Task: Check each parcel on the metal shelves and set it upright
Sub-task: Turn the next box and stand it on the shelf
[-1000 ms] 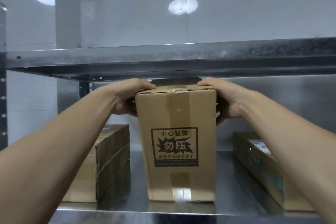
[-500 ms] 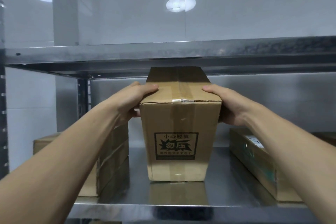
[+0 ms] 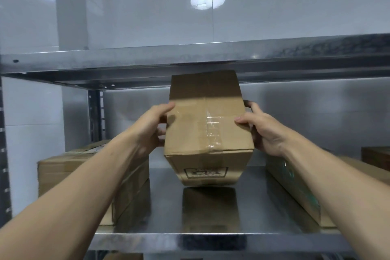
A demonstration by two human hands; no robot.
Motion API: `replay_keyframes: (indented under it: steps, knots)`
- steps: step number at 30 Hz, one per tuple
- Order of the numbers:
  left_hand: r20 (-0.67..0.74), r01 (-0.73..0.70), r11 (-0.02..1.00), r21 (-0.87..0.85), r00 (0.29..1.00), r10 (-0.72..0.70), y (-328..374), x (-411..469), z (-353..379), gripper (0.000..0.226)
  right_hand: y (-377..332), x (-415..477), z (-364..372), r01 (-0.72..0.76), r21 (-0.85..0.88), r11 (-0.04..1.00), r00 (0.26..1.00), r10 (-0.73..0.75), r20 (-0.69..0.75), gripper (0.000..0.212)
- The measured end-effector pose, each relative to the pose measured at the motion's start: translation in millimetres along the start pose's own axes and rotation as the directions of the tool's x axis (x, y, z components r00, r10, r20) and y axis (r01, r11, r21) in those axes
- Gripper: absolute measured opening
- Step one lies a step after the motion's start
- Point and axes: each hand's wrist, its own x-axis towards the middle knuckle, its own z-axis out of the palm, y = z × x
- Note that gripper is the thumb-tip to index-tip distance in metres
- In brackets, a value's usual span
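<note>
Steel shelf (image 3: 253,207) bears a taped cardboard parcel (image 3: 207,131), tilted, gripped by left hand (image 3: 150,127) and right hand (image 3: 263,131).

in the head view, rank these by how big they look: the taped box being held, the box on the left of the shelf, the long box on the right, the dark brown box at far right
1. box on the left, though it is nearer the camera and partly behind the arm
2. taped box, held by the left hand and right hand
3. long box on the right, mostly hidden, so unsure against 2
4. dark brown box, cut off by the frame
</note>
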Motion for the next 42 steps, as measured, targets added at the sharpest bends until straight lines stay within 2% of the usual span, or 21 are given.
replay_keyframes:
  steps: [2,3,9,12,14,16,19,23,25,31,36,42]
  knots:
    - [-0.026,0.053,0.997,-0.061,0.998,-0.054,-4.1,2.2,-2.2,0.052,4.6,-0.5,0.1,-0.007,0.037,0.999,0.999,0.009,-0.033,0.024]
    - [-0.020,0.074,0.995,-0.069,0.997,-0.076,-6.0,3.3,-4.0,0.059,7.9,2.2,-0.9,-0.016,0.034,0.999,0.999,0.018,-0.041,0.026]
    - [0.058,0.229,0.971,-0.074,0.973,-0.225,-12.5,7.4,-13.4,0.084,18.5,7.7,-0.6,-0.089,0.052,0.995,0.991,0.094,-0.097,0.073]
    - [0.096,0.305,0.952,-0.034,0.949,-0.301,-14.3,8.9,-18.8,0.094,20.6,5.0,-0.2,-0.156,0.024,0.987,0.984,0.158,-0.087,0.076]
    - [0.125,0.360,0.933,0.015,0.925,-0.359,-18.2,10.0,-20.6,0.102,19.4,1.8,-0.1,-0.205,0.002,0.979,0.975,0.204,-0.089,0.071]
    - [0.144,0.400,0.915,0.052,0.904,-0.403,-22.1,10.4,-20.3,0.103,19.1,-1.0,-0.4,-0.255,-0.035,0.966,0.962,0.250,-0.110,0.066]
    - [0.169,0.431,0.899,0.084,0.883,-0.439,-23.1,12.8,-18.1,0.102,20.7,-2.0,-2.3,-0.310,-0.084,0.947,0.946,0.299,-0.123,0.073]
    - [0.136,0.435,0.881,0.187,0.877,-0.462,-24.1,18.2,-18.9,0.104,18.9,-2.2,-5.3,-0.373,-0.066,0.925,0.927,0.368,-0.076,0.074]
    - [0.128,0.431,0.876,0.217,0.877,-0.464,-24.0,19.2,-19.1,0.101,16.3,0.6,-4.5,-0.402,-0.067,0.913,0.915,0.399,-0.048,0.072]
    - [0.149,0.427,0.860,0.280,0.866,-0.478,-10.9,23.9,-16.0,0.063,-4.4,14.2,5.9,-0.492,-0.177,0.852,0.868,0.495,-0.029,0.047]
    - [0.137,0.437,0.841,0.318,0.857,-0.496,-8.4,31.0,-14.0,0.044,-12.1,16.3,12.9,-0.481,-0.304,0.822,0.866,0.500,-0.018,0.023]
    - [0.157,0.405,0.845,0.349,0.864,-0.479,-12.0,34.5,-13.0,0.032,-8.7,16.6,15.7,-0.458,-0.342,0.820,0.882,0.466,-0.065,0.027]
